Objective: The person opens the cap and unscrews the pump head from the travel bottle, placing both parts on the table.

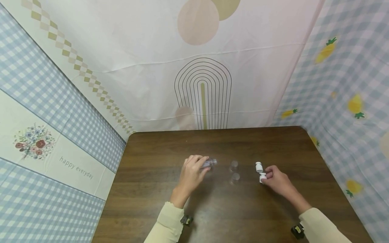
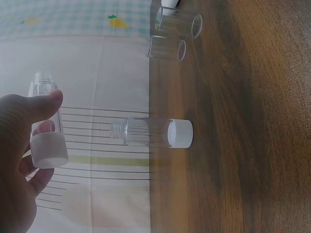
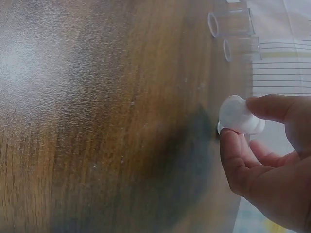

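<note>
My left hand holds a clear bottle with a white base between thumb and fingers. The bottle lies nearly level above the table, its bare threaded neck pointing right. A second clear bottle with a white base stands upright on the table in the left wrist view; my left hand hides it in the head view. On the right, my right hand pinches a small white bottle top between thumb and fingers. Another white top stands just beyond it.
Two clear cylindrical caps stand on the brown wooden table between my hands. Behind the table's far edge hangs a patterned cloth, with checked cloths on both sides.
</note>
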Motion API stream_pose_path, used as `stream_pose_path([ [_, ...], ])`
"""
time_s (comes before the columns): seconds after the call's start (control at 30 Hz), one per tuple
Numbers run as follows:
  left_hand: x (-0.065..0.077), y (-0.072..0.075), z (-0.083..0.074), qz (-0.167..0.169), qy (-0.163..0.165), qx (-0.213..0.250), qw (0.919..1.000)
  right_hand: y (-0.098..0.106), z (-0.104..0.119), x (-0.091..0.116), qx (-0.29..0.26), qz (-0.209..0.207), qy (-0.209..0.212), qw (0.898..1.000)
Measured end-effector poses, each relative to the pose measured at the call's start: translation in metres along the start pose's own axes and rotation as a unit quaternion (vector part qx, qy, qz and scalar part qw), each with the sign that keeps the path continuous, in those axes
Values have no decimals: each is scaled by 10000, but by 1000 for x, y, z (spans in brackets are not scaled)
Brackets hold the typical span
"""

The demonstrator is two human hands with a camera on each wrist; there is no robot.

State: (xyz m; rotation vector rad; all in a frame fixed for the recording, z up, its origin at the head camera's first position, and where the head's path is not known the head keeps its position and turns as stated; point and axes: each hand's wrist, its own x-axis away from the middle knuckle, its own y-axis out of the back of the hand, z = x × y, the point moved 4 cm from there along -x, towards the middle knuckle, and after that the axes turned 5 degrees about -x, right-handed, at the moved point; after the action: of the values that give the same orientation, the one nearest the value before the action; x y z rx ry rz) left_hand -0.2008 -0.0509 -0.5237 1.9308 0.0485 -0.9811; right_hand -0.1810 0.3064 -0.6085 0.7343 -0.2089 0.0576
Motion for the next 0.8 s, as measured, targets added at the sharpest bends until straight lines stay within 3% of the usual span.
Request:
stream_pose_path([
  [0.8, 6, -3, 3, -168, -33, -1, 9999, -7, -6, -13, 353, 324, -136, 9988],
])
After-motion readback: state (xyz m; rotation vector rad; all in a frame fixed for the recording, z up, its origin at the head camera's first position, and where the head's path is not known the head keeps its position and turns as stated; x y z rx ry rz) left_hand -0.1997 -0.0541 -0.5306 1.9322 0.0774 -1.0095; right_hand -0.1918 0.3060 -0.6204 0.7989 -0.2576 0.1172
